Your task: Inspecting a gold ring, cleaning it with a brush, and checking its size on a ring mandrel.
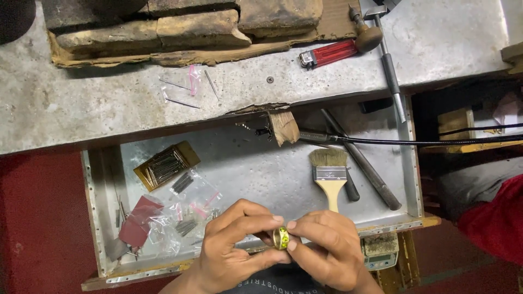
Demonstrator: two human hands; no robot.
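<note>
Ring (pixel 281 238) sits pinched between both our hands, low in the head view, over the front edge of an open metal drawer (pixel 250 169). It is a broad gold-coloured band, shiny, with a greenish patch on the face turned toward us. Our left hand (pixel 234 247) pinches it between thumb and forefinger from one side; our right hand (pixel 324 247) has its grip pressed on the other side, fingertips touching the rim.

Inside the drawer, a flat brush (pixel 329 174) with pale bristles, a metal ferrule and a light wooden handle lies just beyond our right hand. Beside it rest two dark metal rods (pixel 365 169). To the left lie clear plastic bags (pixel 188 209) of thin steel pins, a dark red sheet (pixel 139 220) and an open cardboard box (pixel 166 166) of more pins. A worn wooden peg (pixel 283 128) juts from the table (pixel 109 109), whose grey top is scratched and dull. On it lie a red lighter (pixel 329 54), a hammer (pixel 389 60) and rough charred bricks (pixel 190 24). A black cable (pixel 436 141) crosses the drawer's right side.
</note>
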